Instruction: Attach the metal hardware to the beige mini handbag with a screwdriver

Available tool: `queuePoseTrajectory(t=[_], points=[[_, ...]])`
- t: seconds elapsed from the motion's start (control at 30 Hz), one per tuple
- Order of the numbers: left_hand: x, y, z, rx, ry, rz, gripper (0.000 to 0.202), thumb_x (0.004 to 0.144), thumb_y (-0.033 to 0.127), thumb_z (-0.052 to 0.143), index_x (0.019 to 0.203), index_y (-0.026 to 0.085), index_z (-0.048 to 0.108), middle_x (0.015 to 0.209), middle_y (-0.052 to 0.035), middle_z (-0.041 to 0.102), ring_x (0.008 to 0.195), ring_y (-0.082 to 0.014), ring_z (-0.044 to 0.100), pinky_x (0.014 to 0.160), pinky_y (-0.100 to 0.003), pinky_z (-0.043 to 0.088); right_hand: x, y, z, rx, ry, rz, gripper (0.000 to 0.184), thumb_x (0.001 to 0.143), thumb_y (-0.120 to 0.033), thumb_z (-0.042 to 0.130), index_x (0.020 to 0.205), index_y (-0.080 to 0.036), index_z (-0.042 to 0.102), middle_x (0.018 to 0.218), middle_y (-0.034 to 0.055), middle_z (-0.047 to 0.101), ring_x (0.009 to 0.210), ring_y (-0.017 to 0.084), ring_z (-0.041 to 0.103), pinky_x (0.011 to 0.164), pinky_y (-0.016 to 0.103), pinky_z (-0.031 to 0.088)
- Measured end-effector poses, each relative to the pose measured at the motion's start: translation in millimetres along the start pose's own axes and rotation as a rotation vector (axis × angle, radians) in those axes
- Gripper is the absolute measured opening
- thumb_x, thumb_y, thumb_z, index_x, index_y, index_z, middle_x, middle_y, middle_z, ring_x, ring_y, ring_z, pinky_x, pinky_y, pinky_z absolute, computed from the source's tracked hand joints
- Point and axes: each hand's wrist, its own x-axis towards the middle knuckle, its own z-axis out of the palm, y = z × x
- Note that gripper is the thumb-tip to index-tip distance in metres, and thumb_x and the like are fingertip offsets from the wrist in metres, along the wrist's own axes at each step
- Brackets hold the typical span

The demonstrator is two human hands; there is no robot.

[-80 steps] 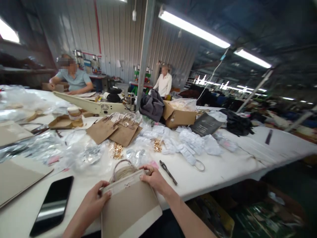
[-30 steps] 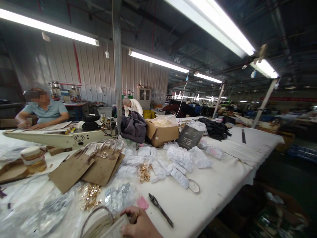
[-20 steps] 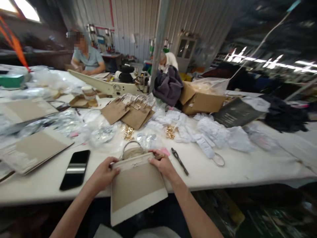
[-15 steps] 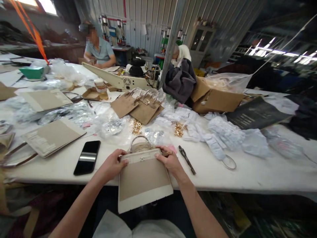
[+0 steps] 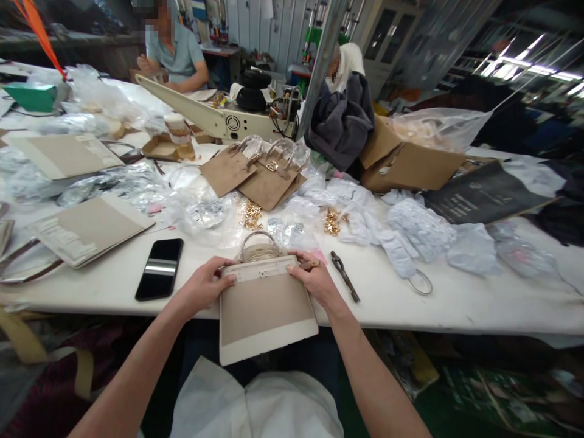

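A beige and cream handbag [image 5: 265, 310] lies over the near edge of the white table [image 5: 456, 304], its wrapped handle [image 5: 260, 246] pointing away from me. My left hand [image 5: 205, 286] grips the bag's top left corner. My right hand [image 5: 314, 281] grips the top right corner, fingers curled over the rim. Black pliers [image 5: 345, 277] lie just right of my right hand. A black phone [image 5: 159, 269] rests left of my left hand.
Flat beige bag panels [image 5: 91, 228], brown bags with clear handles [image 5: 255, 176], gold fittings [image 5: 250, 214], white wrapped pieces [image 5: 410, 228], a cardboard box [image 5: 410, 167] and a cream machine arm [image 5: 201, 115] crowd the table. One person [image 5: 176, 48] sits at the far side, another [image 5: 347, 61] stands behind.
The view swung up toward the ceiling lights and came back down to the table. Both hands have kept hold of the handbag's top corners.
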Motion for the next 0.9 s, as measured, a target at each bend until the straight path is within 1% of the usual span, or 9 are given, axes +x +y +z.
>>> queuePoseTrajectory(t=[0.13,0.27,0.5,0.53,0.6,0.67,0.73,0.8,0.9], points=[[5,-5,-3.0,0.0,-0.051,-0.006,0.055,0.083,0.055,0.068,0.125,0.02,0.075,0.124,-0.0087,0.075,0.102,-0.0289,0.064,0.096,-0.041,0.05,0,0,1,-0.012,0.007,0.003,0.049,0.085,-0.041,0.083,0.131,-0.024,0.076,0.12,0.004,0.08,0.107,0.026,0.071,0.091,0.035,0.056],[7,-8,-4.8,-0.025,-0.094,-0.007,0.053,0.084,0.053,0.067,0.125,0.021,0.075,0.127,-0.0089,0.074,0.107,-0.0295,0.064,0.1,-0.042,0.049,-1,-2,1,-0.037,0.014,0.002,0.048,0.085,-0.04,0.082,0.131,-0.025,0.077,0.121,0.0036,0.08,0.106,0.026,0.072,0.09,0.035,0.056],[7,3,-0.7,0.046,-0.026,-0.034,0.045,0.079,0.041,0.066,0.116,0.019,0.075,0.118,-0.0105,0.074,0.102,-0.0297,0.066,0.094,-0.041,0.051,-1,-3,1,-0.005,0.004,0.011,0.045,0.086,-0.04,0.085,0.129,-0.027,0.077,0.124,0.0032,0.08,0.113,0.027,0.071,0.095,0.035,0.056],[7,5,-0.3,0.056,-0.028,-0.038,0.044,0.079,0.04,0.065,0.115,0.019,0.075,0.117,-0.0108,0.074,0.101,-0.0295,0.066,0.093,-0.041,0.052,-1,-3,-1,0.012,-0.008,0.027,0.047,0.086,-0.042,0.086,0.129,-0.027,0.077,0.124,0.0034,0.079,0.111,0.026,0.071,0.091,0.033,0.056],[7,6,0.1,0.061,-0.034,-0.041,0.042,0.08,0.039,0.065,0.115,0.018,0.074,0.117,-0.011,0.073,0.099,-0.0287,0.066,0.093,-0.041,0.052,-1,-5,-4,0.036,-0.044,0.086,0.052,0.084,-0.045,0.089,0.131,-0.027,0.076,0.119,0.0035,0.079,0.095,0.023,0.07,0.071,0.029,0.054],[7,6,0.1,0.059,-0.028,-0.028,0.041,0.081,0.038,0.064,0.116,0.018,0.073,0.117,-0.011,0.072,0.1,-0.0279,0.066,0.095,-0.041,0.052,0,-7,-7,0.031,-0.078,0.145,0.058,0.083,-0.048,0.091,0.134,-0.027,0.075,0.101,0.0016,0.077,0.072,0.018,0.061,0.053,0.025,0.042],[7,6,-0.2,0.068,-0.018,-0.013,0.039,0.081,0.036,0.065,0.114,0.018,0.074,0.116,-0.0106,0.071,0.1,-0.0277,0.066,0.096,-0.041,0.051,0,-8,-8,0.021,-0.09,0.164,0.061,0.082,-0.05,0.092,0.136,-0.027,0.074,0.084,-0.0016,0.071,0.06,0.015,0.051,0.047,0.025,0.033],[7,6,-0.9,0.079,-0.022,-0.005,0.036,0.081,0.035,0.065,0.112,0.019,0.075,0.114,-0.0098,0.071,0.1,-0.0274,0.065,0.094,-0.04,0.051,1,-7,-6,0.029,-0.074,0.13,0.059,0.082,-0.048,0.092,0.134,-0.026,0.075,0.088,-0.0008,0.073,0.064,0.016,0.054,0.052,0.026,0.039],[8,6,-2.4,0.087,-0.034,-0.009,0.034,0.081,0.035,0.066,0.11,0.02,0.075,0.112,-0.0091,0.071,0.096,-0.0268,0.065,0.092,-0.04,0.052,2,-5,-2,0.034,-0.027,0.05,0.051,0.081,-0.044,0.092,0.127,-0.025,0.078,0.112,0.0032,0.079,0.089,0.022,0.069,0.075,0.031,0.055]])
